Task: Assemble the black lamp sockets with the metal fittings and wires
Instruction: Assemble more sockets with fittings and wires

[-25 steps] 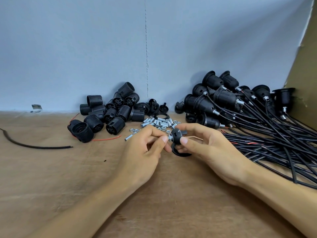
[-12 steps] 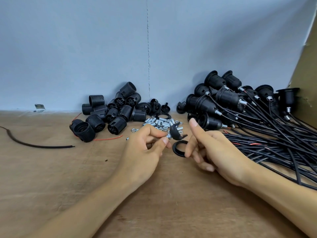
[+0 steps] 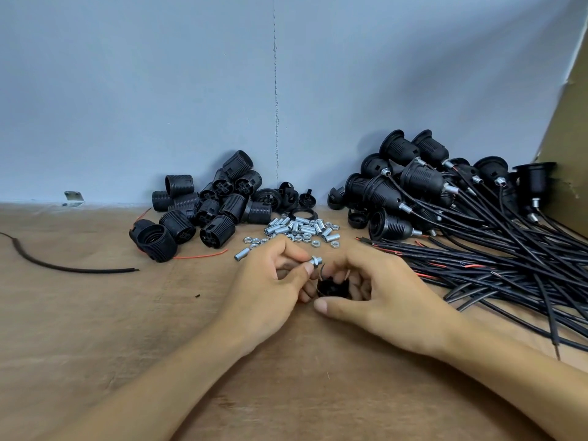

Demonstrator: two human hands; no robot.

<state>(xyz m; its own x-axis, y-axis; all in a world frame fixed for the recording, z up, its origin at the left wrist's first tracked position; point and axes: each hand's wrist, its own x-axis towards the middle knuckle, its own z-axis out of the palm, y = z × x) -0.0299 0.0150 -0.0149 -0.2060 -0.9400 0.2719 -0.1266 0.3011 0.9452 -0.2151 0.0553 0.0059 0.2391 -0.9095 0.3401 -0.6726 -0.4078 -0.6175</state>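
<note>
Pinching metal fitting (image 3: 316, 261), left hand (image 3: 270, 281); right hand (image 3: 381, 291) grips black cap (image 3: 331, 286)

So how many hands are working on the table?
2. The left hand, in the middle, pinches a metal fitting; the right hand, just beside it, curls round a black socket part. No other hands show.

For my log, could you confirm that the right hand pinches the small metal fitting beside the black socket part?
Not quite: in the head view, the left hand pinches the small metal fitting beside the black socket part, which the right hand curls round.
</note>
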